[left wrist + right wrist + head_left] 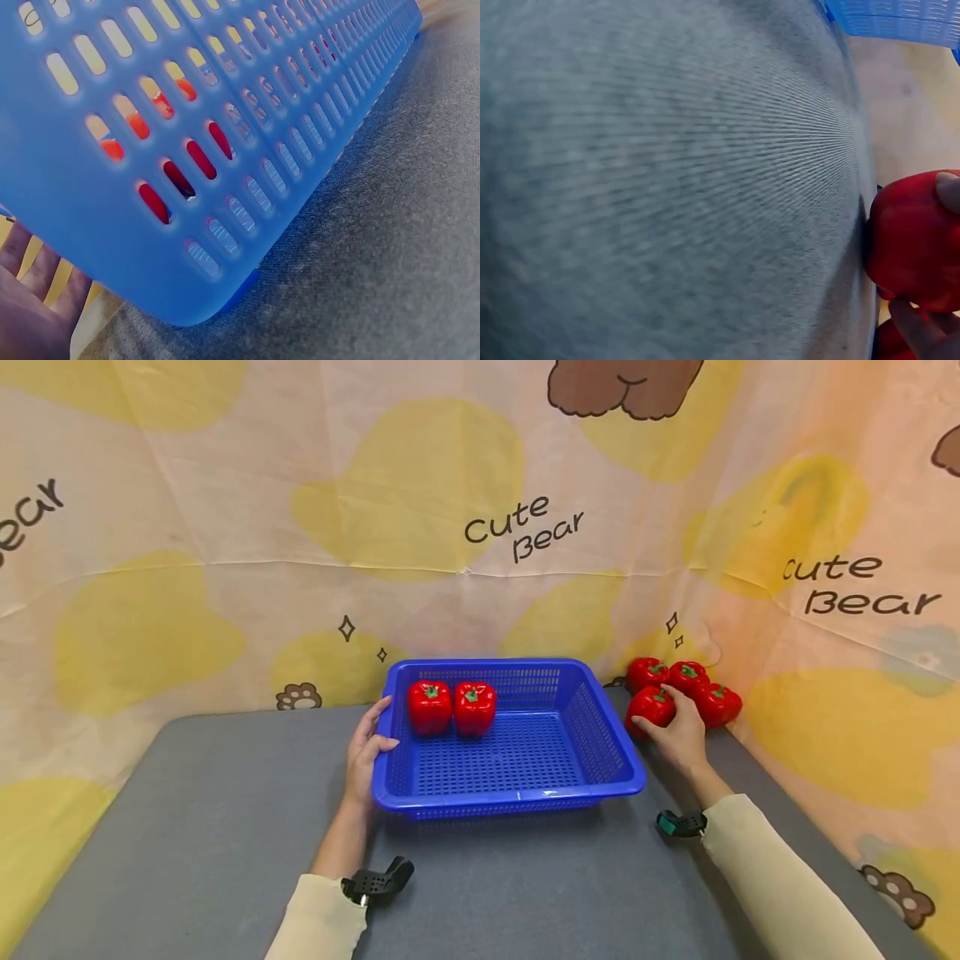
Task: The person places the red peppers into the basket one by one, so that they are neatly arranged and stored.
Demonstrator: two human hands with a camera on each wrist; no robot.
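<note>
A blue plastic basket (510,798) with slotted sides sits on the grey table. Two red bell peppers, one at the left (430,710) and one beside it (475,710), stand upright in its back left part. My left hand (365,756) holds the basket's left rim, thumb over the edge and fingers along the outside. To the right of the basket, my right hand (681,731) grips another red bell pepper (649,707) between thumb and fingers. In the right wrist view this bell pepper (911,244) is close to the table surface, with fingertips on two sides.
Behind and beside my right hand, several more red bell peppers (718,705) are grouped at the table's back right corner. A patterned cloth (420,510) hangs behind the grey table (225,827) and along its right side. Each wrist carries a dark strap (378,882).
</note>
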